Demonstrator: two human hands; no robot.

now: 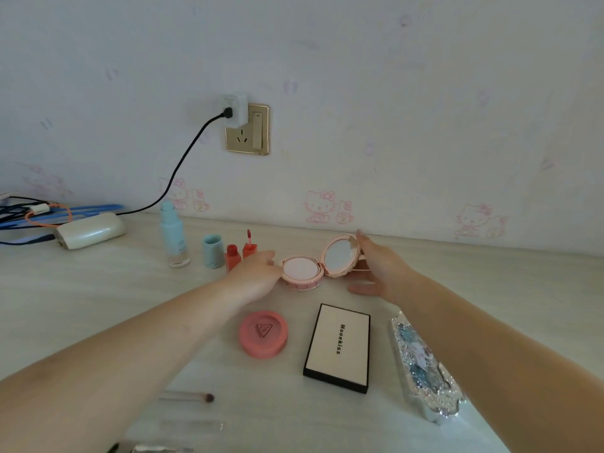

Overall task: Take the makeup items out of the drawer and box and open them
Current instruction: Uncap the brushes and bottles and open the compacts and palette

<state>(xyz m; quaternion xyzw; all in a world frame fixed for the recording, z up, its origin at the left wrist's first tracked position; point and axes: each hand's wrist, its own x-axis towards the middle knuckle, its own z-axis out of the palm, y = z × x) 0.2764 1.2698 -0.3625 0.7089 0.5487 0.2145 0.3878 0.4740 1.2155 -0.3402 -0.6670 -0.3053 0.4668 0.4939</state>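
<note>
Head view: coral compact [263, 334], Mooekiss palette [338, 348] lie before open cushion compact [302, 273].

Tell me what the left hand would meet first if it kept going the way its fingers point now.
The left hand points right and slightly away, and already touches the base of the open pink compact, so it would push that. Past the compact sits the right hand at the mirrored lid.
</note>
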